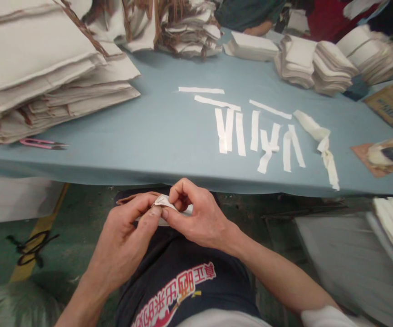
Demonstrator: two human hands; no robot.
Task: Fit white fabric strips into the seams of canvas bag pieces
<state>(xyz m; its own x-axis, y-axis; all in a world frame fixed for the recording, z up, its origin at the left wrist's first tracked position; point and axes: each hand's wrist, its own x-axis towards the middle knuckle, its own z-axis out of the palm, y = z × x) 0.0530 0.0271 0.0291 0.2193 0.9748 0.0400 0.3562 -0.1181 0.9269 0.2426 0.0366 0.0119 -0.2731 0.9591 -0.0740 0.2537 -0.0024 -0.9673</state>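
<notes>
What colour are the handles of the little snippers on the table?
The snippers' handles are pink; the head view shows them best.

- The person's left hand [128,238] and right hand [201,218] meet just in front of the counter [142,141], thumbs and fingers pinching a small white piece [164,202] between them.
- On the blue counter, narrow white strips [240,135] lie scattered, some overlapping, beside a crumpled cream strip [314,129].
- Pink-handled snips [41,144] lie near the front edge, beside a tall stack of pale bags [33,50] at the left.
- Smaller pale stacks [297,59] stand along the far right side.
- Behind them rests a co-worker's forearm [259,29].
</notes>
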